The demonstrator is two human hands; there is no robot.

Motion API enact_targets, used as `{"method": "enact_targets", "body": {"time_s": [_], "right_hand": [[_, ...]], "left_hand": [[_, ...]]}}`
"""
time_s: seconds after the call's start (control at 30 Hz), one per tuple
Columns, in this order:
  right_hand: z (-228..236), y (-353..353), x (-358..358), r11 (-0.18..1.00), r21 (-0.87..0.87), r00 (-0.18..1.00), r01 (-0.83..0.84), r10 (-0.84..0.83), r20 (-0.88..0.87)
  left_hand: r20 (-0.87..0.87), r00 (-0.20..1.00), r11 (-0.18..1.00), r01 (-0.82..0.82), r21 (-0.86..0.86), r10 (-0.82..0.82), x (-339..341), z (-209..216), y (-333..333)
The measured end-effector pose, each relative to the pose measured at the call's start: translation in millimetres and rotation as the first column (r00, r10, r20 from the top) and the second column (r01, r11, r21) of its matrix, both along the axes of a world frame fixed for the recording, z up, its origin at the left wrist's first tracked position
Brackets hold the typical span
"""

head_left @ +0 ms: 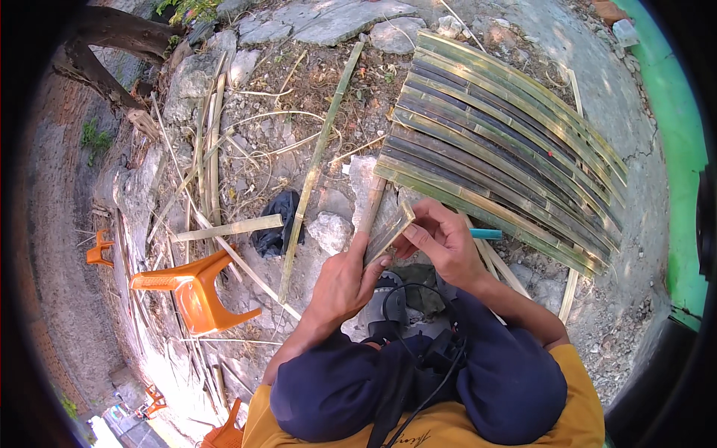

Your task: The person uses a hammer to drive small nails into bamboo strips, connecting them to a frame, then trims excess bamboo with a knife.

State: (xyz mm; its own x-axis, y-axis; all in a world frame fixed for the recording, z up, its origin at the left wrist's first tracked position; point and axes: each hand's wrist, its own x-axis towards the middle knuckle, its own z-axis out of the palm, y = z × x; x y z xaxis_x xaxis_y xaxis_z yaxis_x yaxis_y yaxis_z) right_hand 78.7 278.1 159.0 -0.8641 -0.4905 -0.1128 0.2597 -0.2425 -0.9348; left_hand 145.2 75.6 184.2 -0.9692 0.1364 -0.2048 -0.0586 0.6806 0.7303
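Note:
My left hand (345,282) is closed round a short piece of split bamboo (388,230) with pale edges, held tilted over my lap. A brown stick-like length (371,203) rises beside my left fingers. My right hand (444,243) is curled at the upper right edge of the bamboo piece, thumb and fingertips pressed together; what they pinch is too small to make out. Just beyond, to the right, lies a panel of bamboo slats (500,153) set side by side, green and dark brown, its near left corner close to the stick.
An orange plastic stool (202,295) stands at the left. A long bamboo strip (323,157), a black plastic bag (278,224) and a white rock (330,232) lie ahead. Loose strips (215,142) are scattered left. A turquoise object (486,234) sits by my right hand. A green wall (672,149) bounds the right.

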Motion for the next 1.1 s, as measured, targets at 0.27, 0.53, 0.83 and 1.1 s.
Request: {"method": "enact_targets", "body": {"time_s": [0.27, 0.53, 0.83, 1.1], "right_hand": [[-19.4, 0.8, -5.8, 0.987, -0.122, 0.962, -0.103, 0.13, 0.239], [-143.9, 93.2, 6.5, 0.438, 0.881, 0.878, 0.18, 0.333, -0.345], [-191.5, 137.1, 30.0, 0.301, 0.933, 0.77, 0.199, 0.541, -0.339], [-158.2, 155.9, 61.0, 0.544, 0.835, 0.968, -0.081, 0.244, -0.065]], "left_hand": [[-0.023, 0.999, 1.0, 0.022, 0.01, -0.021, -2.2, -10.4, -7.4], [0.07, 0.997, 0.999, -0.036, -0.027, 0.038, -9.8, -73.6, -1.7], [0.252, 0.966, 0.985, -0.086, 0.147, 0.047, -14.5, -177.9, 18.9], [0.393, 0.906, 0.954, -0.243, 0.176, 0.158, -17.1, -233.1, 16.8]]}}
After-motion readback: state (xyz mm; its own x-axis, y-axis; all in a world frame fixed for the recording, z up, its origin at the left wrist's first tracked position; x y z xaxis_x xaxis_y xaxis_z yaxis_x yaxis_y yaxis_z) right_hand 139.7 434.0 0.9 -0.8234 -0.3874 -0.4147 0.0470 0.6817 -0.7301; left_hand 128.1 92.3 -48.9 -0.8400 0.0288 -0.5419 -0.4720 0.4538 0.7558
